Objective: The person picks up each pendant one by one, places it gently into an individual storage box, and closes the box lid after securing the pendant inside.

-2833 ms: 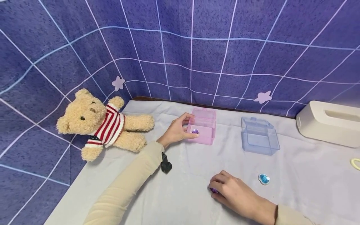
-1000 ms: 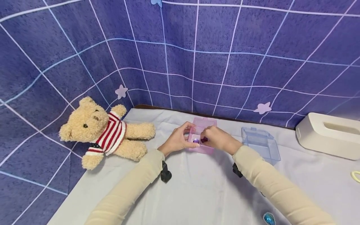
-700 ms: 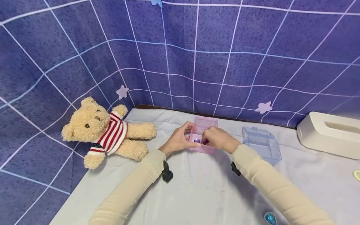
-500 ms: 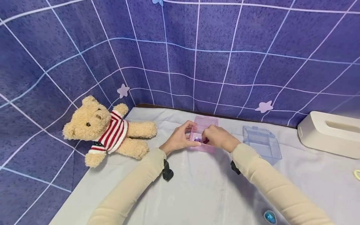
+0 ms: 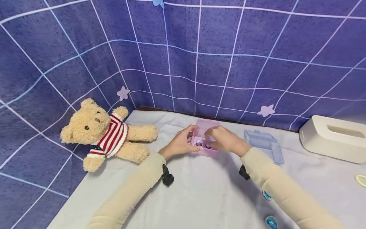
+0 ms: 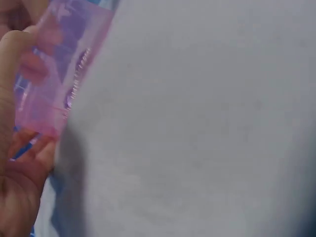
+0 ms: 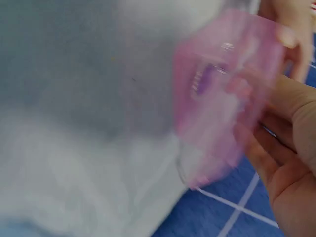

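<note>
A translucent pink box (image 5: 209, 152) stands with its lid up at the far side of the table. My left hand (image 5: 179, 142) grips its left end, thumb at the front and fingers behind. Inside lie two purple gems: one gem (image 5: 198, 143) on the left, another gem (image 5: 208, 146) beside it, partly under my right hand (image 5: 225, 140). The right fingers are over the box's right part, holding nothing that I can see. The right wrist view, blurred, shows the box (image 7: 217, 98) with a gem in it near the right fingers.
A translucent blue box (image 5: 264, 143) with raised lid stands to the right. Blue gems (image 5: 271, 222) lie near the right sleeve. A teddy bear (image 5: 107, 132) lies left, a cream tissue box (image 5: 328, 140) far right, with a yellow ring (image 5: 361, 180) in front.
My right hand has carried a purple gem from the front of the table into the pink box and let go; its fingers have just lifted off it. The left hand keeps its hold.
</note>
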The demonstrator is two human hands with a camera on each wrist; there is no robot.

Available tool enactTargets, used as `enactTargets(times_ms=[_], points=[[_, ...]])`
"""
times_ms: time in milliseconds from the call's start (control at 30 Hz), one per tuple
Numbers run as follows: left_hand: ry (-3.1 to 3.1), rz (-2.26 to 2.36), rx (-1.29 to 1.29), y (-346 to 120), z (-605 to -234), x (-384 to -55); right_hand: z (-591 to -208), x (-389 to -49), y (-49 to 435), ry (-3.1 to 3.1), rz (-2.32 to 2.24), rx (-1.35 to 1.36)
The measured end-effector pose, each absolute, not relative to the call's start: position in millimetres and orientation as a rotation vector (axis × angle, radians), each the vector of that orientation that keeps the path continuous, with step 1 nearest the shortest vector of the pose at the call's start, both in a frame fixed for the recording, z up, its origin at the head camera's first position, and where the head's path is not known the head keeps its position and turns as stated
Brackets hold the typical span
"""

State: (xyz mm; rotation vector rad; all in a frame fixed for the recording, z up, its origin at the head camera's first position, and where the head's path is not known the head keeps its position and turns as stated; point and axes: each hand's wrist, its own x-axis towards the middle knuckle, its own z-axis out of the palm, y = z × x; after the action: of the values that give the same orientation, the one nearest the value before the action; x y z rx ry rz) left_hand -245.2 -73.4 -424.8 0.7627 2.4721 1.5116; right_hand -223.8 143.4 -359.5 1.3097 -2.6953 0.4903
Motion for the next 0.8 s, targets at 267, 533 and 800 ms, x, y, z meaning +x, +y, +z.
enactTargets(times_ms=[267,533,800], points=[[2.805,1.091,0.855,-63,-388,-229,-332,-169,202,-2.395,0.573,1.008],[2.629,1.444,1.033,-1,-345,-197,-335,-95,253,-2.430,0.570,0.785],[2.494,1.437,1.036,68,-362,-187,-371,-53,272,-2.539,0.548,0.703]])
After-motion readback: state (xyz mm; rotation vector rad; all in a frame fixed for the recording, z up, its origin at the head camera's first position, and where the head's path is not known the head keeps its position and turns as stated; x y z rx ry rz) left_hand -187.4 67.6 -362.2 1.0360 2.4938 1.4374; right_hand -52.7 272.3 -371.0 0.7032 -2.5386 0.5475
